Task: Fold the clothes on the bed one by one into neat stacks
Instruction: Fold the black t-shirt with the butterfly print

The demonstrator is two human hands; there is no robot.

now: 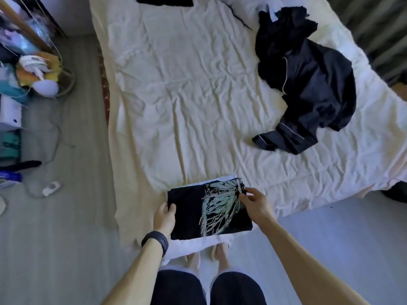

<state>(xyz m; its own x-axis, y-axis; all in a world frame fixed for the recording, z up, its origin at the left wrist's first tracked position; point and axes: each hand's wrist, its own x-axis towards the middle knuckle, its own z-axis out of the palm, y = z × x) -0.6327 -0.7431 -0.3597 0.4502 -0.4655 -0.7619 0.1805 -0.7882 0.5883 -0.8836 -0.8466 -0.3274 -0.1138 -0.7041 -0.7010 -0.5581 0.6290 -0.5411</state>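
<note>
Fingers (171, 208) of the left hand (164, 220) curl round the 9 o'clock edge of the folded black T-shirt (193, 214), thumb on top. The right hand (256, 202) pinches its 1 o'clock corner.

The shirt lies at 6 o'clock on the bed (187, 95), on top of a white folded garment (198, 244) right at the near mattress edge. That edge is the risk: the white piece seems to overhang it, so any tug toward the person could slide both off. Lifting by 1 pinched corner could also peel the top layer open.

Room to move lies toward 12 o'clock across the wrinkled sheet. The unfolded dark pile (308, 89) sits well apart at 2 o'clock. Floor clutter (33, 69) crowds 9 o'clock.
</note>
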